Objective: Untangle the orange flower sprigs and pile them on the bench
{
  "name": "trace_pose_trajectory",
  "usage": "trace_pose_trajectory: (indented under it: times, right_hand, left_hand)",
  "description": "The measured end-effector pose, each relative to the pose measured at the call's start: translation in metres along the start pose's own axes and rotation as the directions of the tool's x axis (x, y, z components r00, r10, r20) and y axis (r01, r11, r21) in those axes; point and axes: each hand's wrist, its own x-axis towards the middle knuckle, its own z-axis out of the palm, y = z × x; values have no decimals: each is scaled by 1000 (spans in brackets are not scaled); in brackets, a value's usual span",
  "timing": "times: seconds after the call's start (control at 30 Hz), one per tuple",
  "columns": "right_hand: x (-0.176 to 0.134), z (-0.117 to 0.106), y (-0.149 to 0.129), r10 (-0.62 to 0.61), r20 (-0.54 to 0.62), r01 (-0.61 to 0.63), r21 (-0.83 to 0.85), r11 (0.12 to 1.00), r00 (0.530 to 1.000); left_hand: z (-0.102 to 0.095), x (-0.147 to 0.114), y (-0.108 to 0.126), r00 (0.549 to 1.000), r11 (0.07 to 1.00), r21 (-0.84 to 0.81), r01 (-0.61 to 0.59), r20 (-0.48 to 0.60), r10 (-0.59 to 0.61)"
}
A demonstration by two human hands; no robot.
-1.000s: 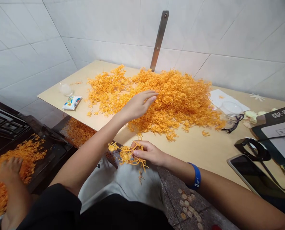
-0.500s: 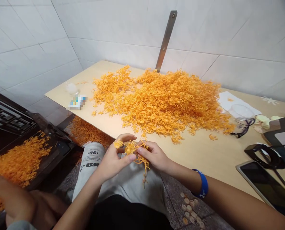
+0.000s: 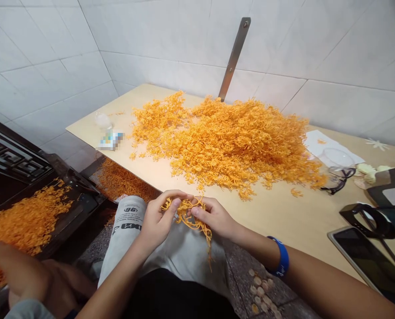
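Above my lap (image 3: 184, 257), my left grip (image 3: 160, 217) and right grip (image 3: 219, 217) are pinched closed on a small orange tangle (image 3: 189, 222), loose ends dangling below. I judge this piece unfinished, with both grips on it. Beyond, a large orange heap (image 3: 240, 137) lies on the tan surface (image 3: 284, 221), apparently waiting; how much is done, I cannot tell.
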Motion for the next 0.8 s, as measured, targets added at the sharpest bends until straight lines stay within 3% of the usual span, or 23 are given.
trace_pose_trajectory:
  times: [0.2,0.33,0.47,0.67,0.8]
  right_hand:
    - [2,0,-1,36,-30,-35,8,999,999]
    - [3,-3,0,41,-15,-41,23,999,999]
    - [4,-4,1,17,-4,-17,19,1000,1000]
    - [3,-2,4,54,-36,-52,36,998,998]
    - [1,1,6,62,26,-62,27,998,998]
  left_hand:
    - [4,0,-5,999,976,-216,27,33,-20]
    - [0,0,-6,996,961,-276,15,-77,-38]
    - [-3,-3,-4,990,999,-54,-9,-144,1]
    - [-1,-6,-4,991,938,320,-131,52,120]
    - [3,-6,-6,988,876,459,-150,54,141]
